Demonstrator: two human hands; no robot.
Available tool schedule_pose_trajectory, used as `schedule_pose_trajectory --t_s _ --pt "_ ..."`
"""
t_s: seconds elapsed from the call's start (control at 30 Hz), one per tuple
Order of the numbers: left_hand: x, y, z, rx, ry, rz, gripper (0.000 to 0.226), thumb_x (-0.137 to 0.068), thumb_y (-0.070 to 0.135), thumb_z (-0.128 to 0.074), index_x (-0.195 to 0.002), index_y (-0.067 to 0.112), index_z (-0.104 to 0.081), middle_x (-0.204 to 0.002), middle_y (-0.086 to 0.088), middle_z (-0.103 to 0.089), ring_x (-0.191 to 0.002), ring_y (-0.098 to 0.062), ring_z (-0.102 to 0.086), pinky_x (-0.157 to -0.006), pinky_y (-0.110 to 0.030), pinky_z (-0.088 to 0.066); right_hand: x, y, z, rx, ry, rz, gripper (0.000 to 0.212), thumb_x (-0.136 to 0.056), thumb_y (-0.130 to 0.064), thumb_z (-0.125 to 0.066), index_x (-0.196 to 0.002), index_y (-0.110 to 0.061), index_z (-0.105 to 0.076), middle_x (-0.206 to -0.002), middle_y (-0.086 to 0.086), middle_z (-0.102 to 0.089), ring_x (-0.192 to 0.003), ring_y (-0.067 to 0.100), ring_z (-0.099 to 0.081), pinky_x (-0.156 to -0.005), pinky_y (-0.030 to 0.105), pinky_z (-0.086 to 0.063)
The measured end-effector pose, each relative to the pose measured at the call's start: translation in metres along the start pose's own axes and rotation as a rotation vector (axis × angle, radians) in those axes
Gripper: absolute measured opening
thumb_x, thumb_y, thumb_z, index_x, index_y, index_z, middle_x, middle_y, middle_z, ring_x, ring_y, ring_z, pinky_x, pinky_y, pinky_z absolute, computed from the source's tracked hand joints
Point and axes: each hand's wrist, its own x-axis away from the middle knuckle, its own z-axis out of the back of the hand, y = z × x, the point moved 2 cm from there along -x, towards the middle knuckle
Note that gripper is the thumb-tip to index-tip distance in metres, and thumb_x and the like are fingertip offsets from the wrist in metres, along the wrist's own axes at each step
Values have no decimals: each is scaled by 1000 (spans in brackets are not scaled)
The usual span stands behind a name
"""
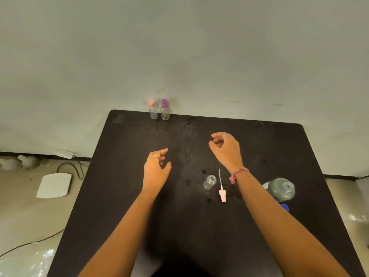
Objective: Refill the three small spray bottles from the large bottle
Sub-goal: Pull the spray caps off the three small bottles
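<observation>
Two small clear spray bottles stand at the table's far edge, one with a pink top (153,109) and one with a purple top (165,109). A third small clear bottle (209,181) stands uncapped near the middle. Its pink spray head with a white tube (221,188) lies flat just right of it. The large bottle (281,188) stands open at the right, partly behind my right forearm, and a blue cap (285,207) lies just in front of it. My left hand (157,166) hovers over the table with relaxed fingers, holding nothing. My right hand (224,146) hovers with loosely curled fingers, also holding nothing.
The black table (139,196) stands against a pale wall. On the floor to the left lie a white flat device (54,185) and black cables (69,168).
</observation>
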Motion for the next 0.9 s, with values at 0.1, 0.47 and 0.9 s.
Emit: schedule_pose_trajectory --t_s 0.1,0.47,0.9 --pt "-15 2 20 16 51 -9 42 -85 6 -66 -124 19 -57 -114 7 -52 -101 -6 -54 -87 -15 -43 -27 -28 -23 28 -52 60 23 -83 -11 -65 -106 -17 -64 -91 -1 -61 -72 4 -57 -72 14 -46" --pt "-59 -14 65 56 100 51 40 -87 11 -65 -124 23 -56 -121 7 -53 -107 -6 -53 -88 -16 -43 -110 -91 -107 172 -171 177 30 -83 0 -55 -109 -9 -66 -78 -3 -54 -77 12 -57 -80 24 -48" --pt "-79 -40 80 49 87 100 40 -87 10 -66 -123 24 -56 -120 6 -54 -106 -6 -55 -90 -18 -46 -173 -107 -162 361 -208 258 35 -94 -13 -52 -129 -17 -55 -125 9 -52 -111 25 -55 -97 32 -45"
